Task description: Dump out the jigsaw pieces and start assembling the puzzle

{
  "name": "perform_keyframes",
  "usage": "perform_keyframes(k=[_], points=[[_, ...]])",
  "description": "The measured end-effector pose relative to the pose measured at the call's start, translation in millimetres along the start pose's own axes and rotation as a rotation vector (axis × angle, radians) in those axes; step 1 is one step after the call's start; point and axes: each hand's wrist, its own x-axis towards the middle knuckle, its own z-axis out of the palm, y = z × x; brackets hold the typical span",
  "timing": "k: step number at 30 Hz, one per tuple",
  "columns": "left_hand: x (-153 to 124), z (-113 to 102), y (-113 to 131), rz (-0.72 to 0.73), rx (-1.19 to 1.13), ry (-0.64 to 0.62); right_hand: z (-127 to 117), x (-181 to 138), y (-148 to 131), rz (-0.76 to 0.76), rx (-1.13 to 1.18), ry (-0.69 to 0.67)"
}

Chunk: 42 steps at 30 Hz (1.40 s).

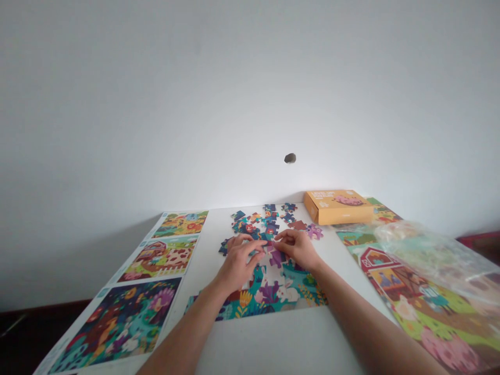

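A partly joined jigsaw puzzle [285, 297] with rabbits and flowers lies on the white table [273, 338] in front of me. My left hand [239, 262] rests on its upper left part, fingers curled over dark pieces. My right hand [297, 247] sits just to the right, fingertips pinching a small purple puzzle piece [276, 256] at the puzzle's top edge. Both hands nearly touch. Several loose puzzle pieces [265, 221] lie scattered just beyond them.
An orange puzzle box [338, 206] stands at the back right. Three picture sheets [164, 255] lie in a row on the left. A finished farm puzzle [414, 297] and a crumpled clear plastic bag [433, 250] lie on the right. A grey wall stands behind.
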Motion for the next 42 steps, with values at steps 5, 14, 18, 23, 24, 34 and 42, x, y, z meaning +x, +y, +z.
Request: perform_keyframes(k=[5,14,18,23,24,34,42], points=[[0,1,9,-0.062,-0.228,-0.061,4,-4,-7,-0.036,0.033,-0.120],[4,-4,8,-0.260,-0.442,-0.069,-1,-5,-6,-0.054,-0.198,-0.119],[3,-4,5,-0.213,-0.269,-0.039,-3,-7,-6,-0.134,-0.372,-0.196],[0,-2,8,-0.145,-0.096,-0.144,-3,-11,-10,-0.182,-0.562,-0.296],[0,-2,10,-0.137,-0.076,-0.166,-2,-12,-11,-0.194,-0.583,-0.295],[0,-8,20,-0.119,0.046,-0.265,-1,-13,-16,-0.242,-0.688,-0.277],[0,-9,19,-0.111,0.067,-0.278,-1,-14,-19,-0.216,-0.717,-0.280]])
